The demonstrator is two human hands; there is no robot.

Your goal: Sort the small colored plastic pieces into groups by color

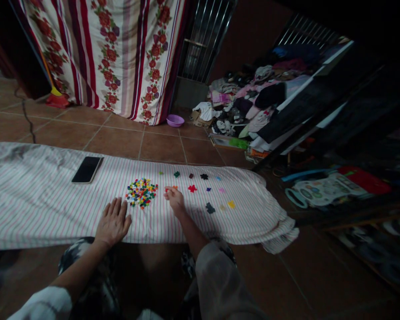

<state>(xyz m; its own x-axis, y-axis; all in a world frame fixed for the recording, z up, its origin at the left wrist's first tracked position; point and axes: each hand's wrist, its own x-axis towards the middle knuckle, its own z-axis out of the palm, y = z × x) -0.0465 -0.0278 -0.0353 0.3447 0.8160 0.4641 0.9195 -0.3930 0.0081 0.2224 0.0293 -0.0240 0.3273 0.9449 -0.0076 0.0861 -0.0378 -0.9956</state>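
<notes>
A heap of small mixed-colour blocks [142,193] lies on a striped cloth [53,195]. My left hand [113,222] rests flat on the cloth with fingers stretched out, just below the heap. To the right of the heap, my right hand [175,199] pinches a small red block [167,190] at its fingertips. Orange blocks [175,187] show just behind that hand. Further right are small single-colour groups: a red group [192,189], a dark green group [176,174], a black group [204,176], a dark grey-green group [210,207] and a yellow group [231,204].
A phone [87,170] lies on the cloth, left of the heap. Beyond it are a striped floral curtain [126,58], a purple basin [175,120] and a red dustpan [57,100] on the tiled floor. Piled clothes [246,98] fill the back right.
</notes>
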